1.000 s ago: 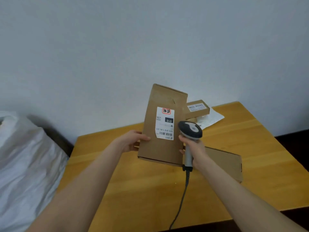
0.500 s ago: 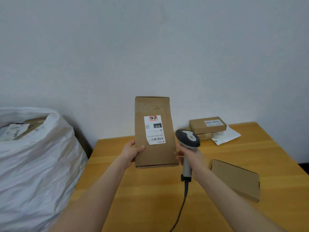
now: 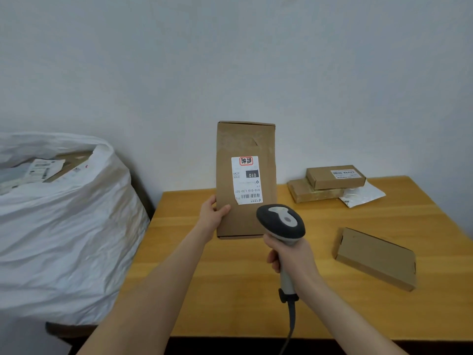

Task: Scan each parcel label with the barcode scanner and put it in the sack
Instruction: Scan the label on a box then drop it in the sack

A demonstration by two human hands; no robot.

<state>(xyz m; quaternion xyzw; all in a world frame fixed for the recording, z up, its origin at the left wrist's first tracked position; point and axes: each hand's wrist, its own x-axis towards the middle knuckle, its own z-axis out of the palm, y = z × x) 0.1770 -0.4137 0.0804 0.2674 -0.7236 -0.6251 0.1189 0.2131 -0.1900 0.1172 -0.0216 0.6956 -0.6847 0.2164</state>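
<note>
My left hand [image 3: 213,216] grips the lower left edge of a tall brown cardboard parcel [image 3: 245,139], held upright above the table with its white label [image 3: 246,180] facing me. In my right hand [image 3: 291,257] I grip the handle of a grey and black barcode scanner [image 3: 281,222], whose head sits just below and right of the label. The scanner's cable [image 3: 290,321] hangs down past the table's front edge. A large white sack [image 3: 64,226] stands at the left, open at the top, with labelled parcels [image 3: 43,170] inside.
On the wooden table [image 3: 230,290] lie a flat brown box [image 3: 375,257] at the right and, at the back right, two stacked boxes [image 3: 330,183] beside a white plastic mailer [image 3: 363,196]. A pale wall stands behind.
The view has swung left and the sack has come fully into sight. The parcel has turned from tilted to upright, and my right hand with the scanner sits lower beneath the label.
</note>
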